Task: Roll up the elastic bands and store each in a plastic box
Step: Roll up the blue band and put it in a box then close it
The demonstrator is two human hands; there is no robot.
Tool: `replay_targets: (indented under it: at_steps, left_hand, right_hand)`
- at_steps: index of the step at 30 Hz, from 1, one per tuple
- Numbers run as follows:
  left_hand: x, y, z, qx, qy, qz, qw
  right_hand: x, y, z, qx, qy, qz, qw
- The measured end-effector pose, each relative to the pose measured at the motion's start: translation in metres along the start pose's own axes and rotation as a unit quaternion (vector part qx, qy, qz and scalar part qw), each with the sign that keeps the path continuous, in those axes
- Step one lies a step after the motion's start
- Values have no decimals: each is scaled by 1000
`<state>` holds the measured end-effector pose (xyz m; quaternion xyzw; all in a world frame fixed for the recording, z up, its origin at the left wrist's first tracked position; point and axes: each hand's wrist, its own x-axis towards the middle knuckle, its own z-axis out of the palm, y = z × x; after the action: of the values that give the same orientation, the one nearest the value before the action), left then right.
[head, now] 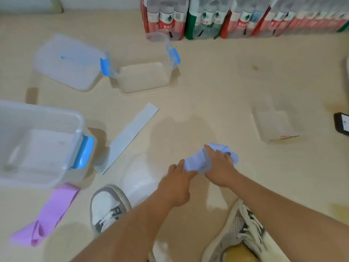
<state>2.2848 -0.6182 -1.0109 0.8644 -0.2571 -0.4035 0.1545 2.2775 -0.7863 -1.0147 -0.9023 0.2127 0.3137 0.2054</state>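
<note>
A pale blue elastic band (196,160) is bunched into a loose roll above the floor, low in the middle of the view. My right hand (220,167) grips it from above, and my left hand (176,183) holds its near end. A purple elastic band (51,212) lies flat on the floor at lower left. A grey-blue flat band (132,135) lies stretched out diagonally on the floor. An open clear plastic box with blue clips (166,72) stands further back, its lid (68,63) beside it. A larger clear box (79,118) sits at left.
A small clear container (275,123) sits at right, a dark phone (342,123) at the right edge. Packs of water bottles (207,17) line the far wall. My two shoes (107,207) (241,229) stand at the bottom on the beige floor.
</note>
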Motion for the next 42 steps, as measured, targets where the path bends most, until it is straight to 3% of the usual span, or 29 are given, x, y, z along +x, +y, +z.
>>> replay_targets:
  at_steps: [6,10,17,21,25,28,32,36,39,42]
  left_hand:
    - [48,-4,16,-182,57,14,982]
    - [48,-3,5,-260,40,-19,965]
    - [3,13,-101,-374,55,-20,926]
    - [-61,40,-181,-344,79,38,935]
    - [-133,72,-247,-302,209,67,928]
    - [-185,95,-292,-312,291,94,900]
    - [-244,120,-328,-361,373,156,840]
    - [-276,133,-325,-404,407,203,794]
    - [-277,134,-313,-403,429,200,783]
    - [-271,135,-314,-392,443,187,784]
  right_hand:
    - [32,-3,28,61,37,0,997]
    - [28,-16,26,113,41,19,993]
    - [-10,-72,-102,118,-43,-98,987]
    - [-77,-116,-190,70,-30,-199,977]
    - [-159,-152,-257,66,36,-280,957]
    - [-212,-168,-292,187,99,-309,927]
    - [-270,-173,-309,399,62,-329,854]
    - [-289,-182,-293,486,89,-373,785]
    - [-284,-190,-284,454,145,-373,796]
    - [-280,-191,-282,415,136,-376,817]
